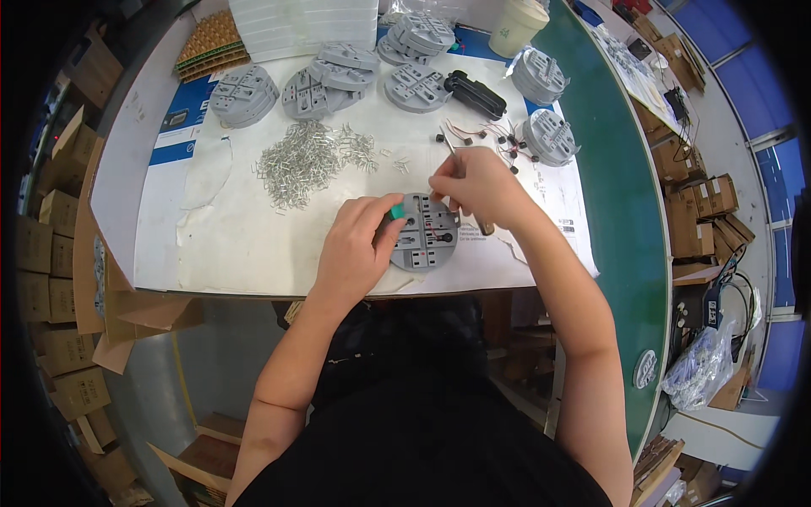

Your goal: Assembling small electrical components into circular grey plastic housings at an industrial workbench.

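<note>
The round grey plastic disc (425,231) is sitting on the white paper sheet (236,228) near the front edge of the bench, and it's pinned there by the left hand (355,253), whose fingers are curled over the disc's 9 o'clock rim, with a small green cap or finger cot (396,209) showing at one fingertip. The right hand (477,188) is pinched shut on a thin tool, probably tweezers (450,152), with the tip brought down at the disc's 1 o'clock edge, where a thin red wire (432,229) can just be made out crossing the face. For this kind of fiddly seating, the disc is probably best kept flat and firmly pressed so it can't spin, and the tip eased straight into the slot rather than levered, since the moulded ribs look hard and unforgiving. The disc is matte, ribbed, with rectangular pockets and a dark round hole. At 10 o'clock from it a loose heap of shiny little metal clips (304,165) is spread out, bright and springy-looking. More grey discs (245,91) are stacked along the far edge at 11 to 1 o'clock, and small black components with red leads (494,135) are scattered at 1 o'clock. A black oblong part (476,93) and a cream plastic tub (517,25) are further back.
</note>
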`<act>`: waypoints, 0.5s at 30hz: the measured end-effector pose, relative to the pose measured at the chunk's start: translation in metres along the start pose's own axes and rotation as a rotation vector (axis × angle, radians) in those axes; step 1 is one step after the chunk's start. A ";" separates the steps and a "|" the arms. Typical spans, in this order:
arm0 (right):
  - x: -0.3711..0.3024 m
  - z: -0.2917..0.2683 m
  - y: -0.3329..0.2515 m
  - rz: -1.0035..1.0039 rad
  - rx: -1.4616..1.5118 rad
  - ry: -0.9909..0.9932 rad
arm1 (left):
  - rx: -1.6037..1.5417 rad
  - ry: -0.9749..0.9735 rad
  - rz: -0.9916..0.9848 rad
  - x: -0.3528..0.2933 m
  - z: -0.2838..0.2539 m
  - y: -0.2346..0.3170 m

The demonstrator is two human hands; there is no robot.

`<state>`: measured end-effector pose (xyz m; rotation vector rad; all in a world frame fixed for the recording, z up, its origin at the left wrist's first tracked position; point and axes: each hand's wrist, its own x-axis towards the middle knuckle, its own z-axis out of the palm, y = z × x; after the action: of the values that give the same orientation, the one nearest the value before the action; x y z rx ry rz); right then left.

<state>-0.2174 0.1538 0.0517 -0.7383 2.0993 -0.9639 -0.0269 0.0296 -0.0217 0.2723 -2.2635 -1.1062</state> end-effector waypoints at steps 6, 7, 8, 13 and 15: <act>-0.012 0.020 -0.005 -0.008 -0.246 0.115 | -0.017 -0.003 -0.025 0.000 0.001 -0.001; -0.014 0.021 -0.007 0.018 -0.267 0.135 | -0.012 -0.003 -0.021 0.000 0.001 -0.001; -0.014 0.023 -0.004 0.016 -0.269 0.134 | -0.007 -0.003 -0.016 0.000 0.001 0.000; -0.012 0.030 0.020 -0.163 -0.300 0.212 | -0.015 0.006 0.000 0.001 0.001 0.001; -0.012 0.029 0.021 -0.176 -0.270 0.269 | -0.016 0.004 -0.009 0.000 0.000 0.001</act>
<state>-0.1919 0.1621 0.0252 -0.9896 2.4651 -0.9241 -0.0269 0.0300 -0.0211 0.2788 -2.2511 -1.1267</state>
